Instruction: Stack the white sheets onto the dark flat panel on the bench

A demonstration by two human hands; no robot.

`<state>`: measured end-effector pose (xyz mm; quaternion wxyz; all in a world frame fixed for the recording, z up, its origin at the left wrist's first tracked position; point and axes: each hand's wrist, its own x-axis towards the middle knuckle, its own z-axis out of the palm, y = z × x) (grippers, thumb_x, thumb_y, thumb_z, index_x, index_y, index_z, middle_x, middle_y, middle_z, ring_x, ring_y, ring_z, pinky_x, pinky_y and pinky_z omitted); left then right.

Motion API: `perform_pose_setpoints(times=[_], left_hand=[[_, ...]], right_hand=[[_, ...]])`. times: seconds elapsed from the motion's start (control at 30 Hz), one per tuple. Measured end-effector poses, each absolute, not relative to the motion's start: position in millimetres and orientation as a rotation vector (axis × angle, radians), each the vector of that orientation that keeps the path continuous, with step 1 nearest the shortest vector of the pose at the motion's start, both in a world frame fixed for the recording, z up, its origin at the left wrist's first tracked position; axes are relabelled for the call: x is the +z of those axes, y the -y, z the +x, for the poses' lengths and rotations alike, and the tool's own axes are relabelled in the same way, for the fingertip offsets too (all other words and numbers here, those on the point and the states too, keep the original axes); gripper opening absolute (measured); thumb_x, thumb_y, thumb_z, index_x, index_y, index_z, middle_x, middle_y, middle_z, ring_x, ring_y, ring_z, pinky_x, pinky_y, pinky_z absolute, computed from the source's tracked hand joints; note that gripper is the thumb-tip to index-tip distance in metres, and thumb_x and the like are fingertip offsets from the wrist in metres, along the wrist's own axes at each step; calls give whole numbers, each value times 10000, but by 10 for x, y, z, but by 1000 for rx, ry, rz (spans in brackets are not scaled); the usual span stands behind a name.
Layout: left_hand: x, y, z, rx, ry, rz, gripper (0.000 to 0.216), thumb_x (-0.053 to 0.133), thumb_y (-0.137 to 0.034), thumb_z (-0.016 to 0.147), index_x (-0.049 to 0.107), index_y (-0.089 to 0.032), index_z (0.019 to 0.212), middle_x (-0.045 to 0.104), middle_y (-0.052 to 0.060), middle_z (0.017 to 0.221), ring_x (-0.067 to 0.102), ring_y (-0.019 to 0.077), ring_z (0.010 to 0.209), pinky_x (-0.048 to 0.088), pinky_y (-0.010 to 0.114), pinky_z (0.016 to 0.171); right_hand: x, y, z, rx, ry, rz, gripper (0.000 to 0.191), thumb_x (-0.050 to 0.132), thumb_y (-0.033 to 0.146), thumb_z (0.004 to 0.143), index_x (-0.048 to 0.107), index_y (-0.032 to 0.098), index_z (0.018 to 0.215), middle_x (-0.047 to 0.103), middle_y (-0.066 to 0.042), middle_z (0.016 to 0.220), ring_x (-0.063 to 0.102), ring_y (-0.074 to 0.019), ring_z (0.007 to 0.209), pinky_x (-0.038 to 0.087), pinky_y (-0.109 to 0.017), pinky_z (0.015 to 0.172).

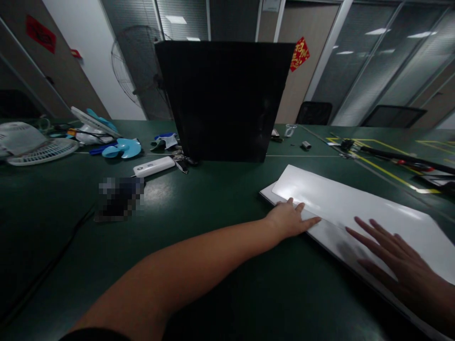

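Two flat white panels, or a folded glossy board, lie on the right of the green table; the upper sheet (pixel 351 194) is offset from the lower sheet (pixel 330 234), which shows along the near edge. My left hand (pixel 289 219) rests across the near left edge, fingers spread over the seam between the two layers. Lower right, my right hand (pixel 394 258) is over the lower sheet with its fingers stretched out; whether its palm touches the surface I cannot tell. Neither hand grips anything.
A large black panel (pixel 223 99) stands upright at the table's middle. On the left lie a white fan part (pixel 46 149), blue fan blades (pixel 122 148), a white power strip (pixel 154 166) and a blurred-out dark object (pixel 121 199). A black pole (pixel 408 158) lies far right.
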<state>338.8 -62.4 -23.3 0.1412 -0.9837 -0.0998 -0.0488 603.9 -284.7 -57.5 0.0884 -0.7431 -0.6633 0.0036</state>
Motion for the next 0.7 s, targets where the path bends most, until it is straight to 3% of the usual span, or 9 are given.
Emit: perform_pose_setpoints(times=[0.1, 0.17, 0.3, 0.4, 0.53, 0.6, 0.7], left_hand=[[-231, 632, 3414, -212, 194, -2779, 532, 425, -274, 1091, 440, -400, 1608, 509, 172, 1610, 554, 436, 1401, 621, 503, 805], [-215, 618, 3330, -347, 42, -2708, 469, 426, -245, 1095, 543, -311, 1544, 567, 190, 1549, 629, 377, 1313, 605, 436, 783], [-190, 568, 3155, -577, -37, -2648, 290, 459, -177, 1079, 717, -165, 1212, 754, 154, 1111, 723, 226, 927, 533, 345, 745], [-201, 555, 3124, -597, -10, -2668, 282, 435, -134, 1067, 717, -142, 1061, 747, 131, 956, 708, 218, 863, 473, 311, 661], [-213, 553, 3136, -585, -10, -2696, 279, 435, -132, 1063, 713, -137, 1049, 754, 130, 932, 714, 220, 851, 442, 309, 630], [-213, 537, 3141, -574, -22, -2684, 252, 468, -138, 1056, 721, -135, 1058, 764, 125, 913, 723, 218, 848, 475, 324, 687], [-229, 491, 3164, -587, -64, -2652, 232, 510, -154, 1056, 735, -137, 1111, 783, 121, 939, 741, 211, 871, 520, 367, 838]], right_hand=[[-679, 2609, 6033, 49, 2060, -2191, 718, 402, 661, 963, 100, 693, 1614, 156, 210, 1735, 137, -280, 1616, 114, -595, 1315], [-713, 2494, 6114, 76, 2053, -2247, 693, 342, 657, 996, 137, 609, 1657, 170, 147, 1749, 134, -284, 1615, 112, -614, 1303], [-724, 2300, 6387, 62, 1957, -2359, 703, 240, 677, 1020, 258, 464, 1690, 196, 52, 1760, 149, -306, 1618, 139, -651, 1279], [-728, 2149, 6604, 37, 1845, -2457, 737, 199, 682, 1024, 283, 398, 1699, 205, -2, 1763, 165, -328, 1618, 154, -685, 1261], [-713, 1956, 6848, 12, 1710, -2537, 769, 179, 676, 1026, 330, 329, 1695, 238, -71, 1754, 192, -366, 1612, 197, -731, 1226], [-671, 1887, 6890, 20, 1684, -2553, 782, 192, 684, 1018, 362, 311, 1684, 256, -97, 1748, 213, -394, 1602, 215, -758, 1202], [-574, 1855, 6745, -95, 1698, -2561, 817, 207, 721, 991, 430, 297, 1652, 232, -109, 1754, 170, -428, 1604, 140, -793, 1198]])
